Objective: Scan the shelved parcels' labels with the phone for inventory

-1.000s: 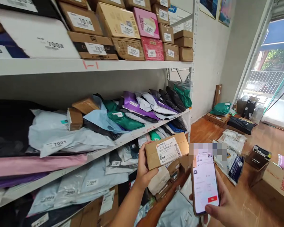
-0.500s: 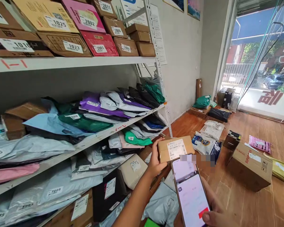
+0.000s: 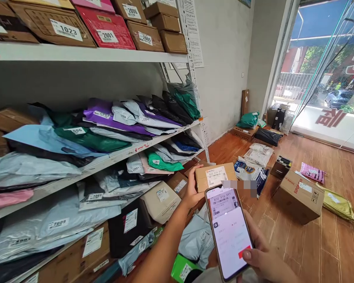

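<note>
Beside the shelf [image 3: 153, 138], left hand [image 3: 191, 190] fingers clamp a box [image 3: 214, 176] — label "830 X16 5Y1"; right hand [image 3: 262, 257] fingers grip a phone [image 3: 228, 232] just below; open floor [image 3: 327, 243] rightward.

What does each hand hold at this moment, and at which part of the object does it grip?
The left hand holds the small cardboard box by its left end. The right hand holds the phone along its lower right edge.
</note>
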`<state>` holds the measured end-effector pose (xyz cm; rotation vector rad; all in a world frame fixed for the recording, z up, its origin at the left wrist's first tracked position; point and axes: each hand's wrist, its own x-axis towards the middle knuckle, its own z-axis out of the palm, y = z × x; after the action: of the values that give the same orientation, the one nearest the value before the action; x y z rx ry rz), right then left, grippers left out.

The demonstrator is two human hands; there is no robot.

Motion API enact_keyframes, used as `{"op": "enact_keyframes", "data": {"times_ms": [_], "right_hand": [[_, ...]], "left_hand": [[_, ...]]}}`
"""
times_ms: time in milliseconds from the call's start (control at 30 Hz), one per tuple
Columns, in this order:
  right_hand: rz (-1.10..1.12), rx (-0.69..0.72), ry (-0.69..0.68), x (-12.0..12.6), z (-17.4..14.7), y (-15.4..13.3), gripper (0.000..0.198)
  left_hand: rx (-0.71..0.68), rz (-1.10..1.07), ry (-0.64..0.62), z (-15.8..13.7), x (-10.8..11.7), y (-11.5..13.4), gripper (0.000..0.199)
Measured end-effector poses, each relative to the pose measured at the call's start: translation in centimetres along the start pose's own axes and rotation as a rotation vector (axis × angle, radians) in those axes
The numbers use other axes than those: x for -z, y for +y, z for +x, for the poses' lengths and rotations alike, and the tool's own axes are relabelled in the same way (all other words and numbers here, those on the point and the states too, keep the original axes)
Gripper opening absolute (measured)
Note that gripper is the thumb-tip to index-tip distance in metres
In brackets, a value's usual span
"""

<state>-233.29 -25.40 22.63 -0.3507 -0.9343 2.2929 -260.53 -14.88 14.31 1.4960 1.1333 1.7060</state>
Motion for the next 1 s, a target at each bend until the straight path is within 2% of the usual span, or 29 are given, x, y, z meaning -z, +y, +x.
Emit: {"op": "enact_keyframes", "data": {"times_ms": [167,367,600,767,900,1000], "right_hand": [[-0.054,-0.048,0.064,-0.4,-0.3,-0.7,0.099],[-0.042,-0.029,0.051,0.0,-0.3,-0.5,0.1],[-0.075,-0.019,0.099,0.0,-0.3,-0.9,0.1],[-0.025,0.005,0.013,0.4,0.2,-0.8,0.101],[-0.043,0.046,-0.004,0.4,0.4,-0.8,0.111],[-0.058,0.106,0.027,0.4,0.3,-0.7,0.111]], "left_hand": [[0.008,0.009,0.024,0.1,-0.4,0.7,0.091],[0.082,-0.055,0.058,0.4,-1.2,1.6,0.097],[0.06,-0.023,0.037,0.6,-1.3,1.8,0.093],[0.03,-0.016,0.061,0.6,-1.5,2.0,0.089],[0.109,-0.092,0.183,-0.8,-2.0,3.5,0.087],[0.267,-0.188,0.323,-2.8,-2.0,4.8,0.088]]}}
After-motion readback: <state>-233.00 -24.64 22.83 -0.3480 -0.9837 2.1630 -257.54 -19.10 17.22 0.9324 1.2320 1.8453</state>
